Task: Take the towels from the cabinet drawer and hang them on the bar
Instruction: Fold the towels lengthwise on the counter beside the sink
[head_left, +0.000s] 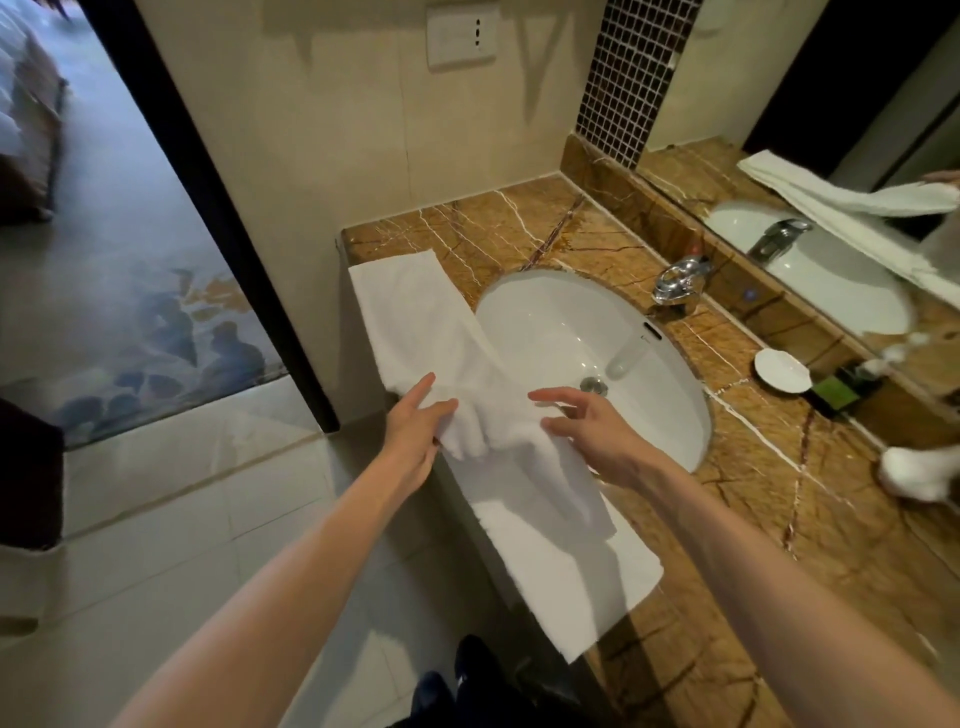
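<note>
**A:** Towel first: where does it lie?

**B:** On the marble table. It is a long white strip along the front edge, running from six o'clock up to the far-left corner at about ten o'clock. Its middle is bunched, and one side overlaps the rim of the basin.

**A:** And the left grip?

**B:** It sits at the bunch, at the basin's eight o'clock, with its fingers closed on the fold of cloth, pinching it.

**A:** The right grip?

**B:** Its fingers are spread and relaxed, holding nothing. It sits just right of the bunch, at the basin's near rim. I cannot tell whether the thumb touches the cloth.

**A:** Farther back?

**B:** A chrome tap stands at the basin's two o'clock. A small white dish sits at three o'clock, with a dark green packet just beside it. A blurred white bundle lies at the right edge, and I cannot tell what it is. The mirror rises behind the table, and a wall plate is at twelve o'clock.
</note>
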